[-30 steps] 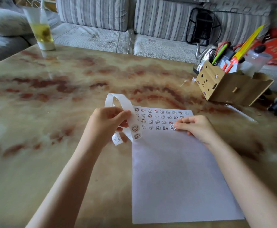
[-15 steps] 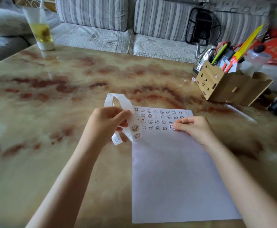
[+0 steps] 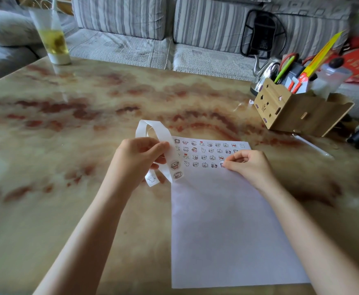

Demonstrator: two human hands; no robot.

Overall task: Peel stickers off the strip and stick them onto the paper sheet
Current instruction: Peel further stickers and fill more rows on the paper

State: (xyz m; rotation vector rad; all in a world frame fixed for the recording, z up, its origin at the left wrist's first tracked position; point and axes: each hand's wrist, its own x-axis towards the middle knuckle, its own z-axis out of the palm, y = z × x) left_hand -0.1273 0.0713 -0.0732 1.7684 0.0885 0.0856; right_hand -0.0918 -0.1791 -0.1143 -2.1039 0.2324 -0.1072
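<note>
White paper sheet (image 3: 234, 231) lies flat in the lower centre-right of the frame, with four rows of small stickers across its far end. Right hand (image 3: 248, 165), fingers curled, has thumb and index fingertip meeting on the sticker (image 3: 222, 164) at the right end of the fourth row. Left hand (image 3: 140, 158), mid-frame, pinches the looped white strip (image 3: 168, 145), which hangs over the sheet's upper left edge; two stickers show on it. For a sound bond, the fingertip should probably rub from the sticker's middle outward, keeping it level with its row. Polished marble-patterned table (image 3: 67, 188), tan with red-brown veins, carries a wooden organiser (image 3: 297, 111) at right and a glass (image 3: 52, 43) of yellow drink at upper left. A striped sofa (image 3: 121, 22) spans the top.
</note>
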